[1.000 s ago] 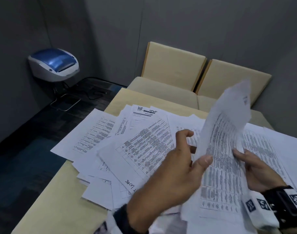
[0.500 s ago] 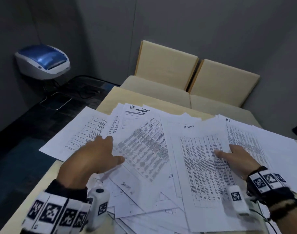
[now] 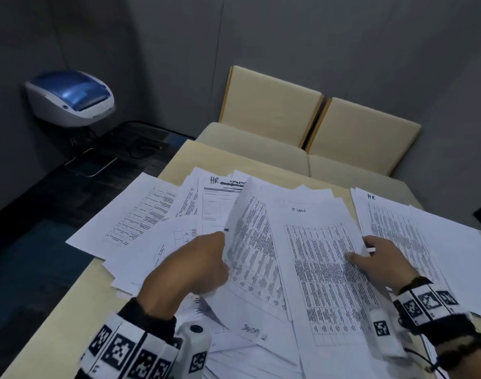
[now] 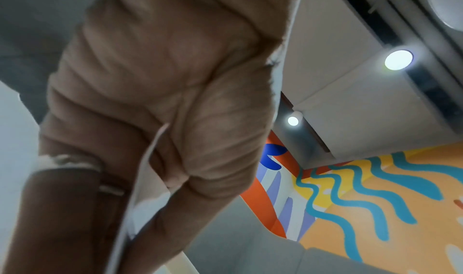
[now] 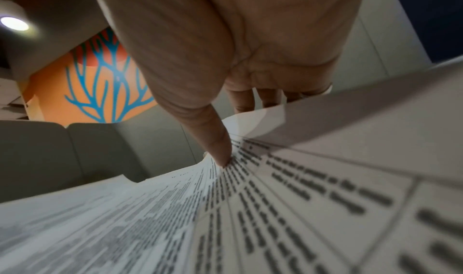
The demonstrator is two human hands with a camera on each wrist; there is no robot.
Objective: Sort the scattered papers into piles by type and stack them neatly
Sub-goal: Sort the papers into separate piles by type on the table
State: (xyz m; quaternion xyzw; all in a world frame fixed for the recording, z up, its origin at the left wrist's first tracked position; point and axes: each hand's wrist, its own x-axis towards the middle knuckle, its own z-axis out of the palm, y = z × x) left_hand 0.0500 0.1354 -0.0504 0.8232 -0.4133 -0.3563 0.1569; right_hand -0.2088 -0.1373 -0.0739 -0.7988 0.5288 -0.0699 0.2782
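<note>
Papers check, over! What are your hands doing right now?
Left hand grips a lifted table sheet. Right hand pinches the IT LOGS sheet. Papers unsorted, overlapping on table.

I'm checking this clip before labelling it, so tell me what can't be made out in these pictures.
- Table text on the IT LOGS sheet: head view, print too small.
- Left hand fingertips: head view, behind the lifted sheet; left wrist view blurred.
- Right hand fingers: right wrist view, tips hidden behind the paper's curled edge.
- Lower sheets: covered by upper ones, cut off by the bottom edge.
</note>
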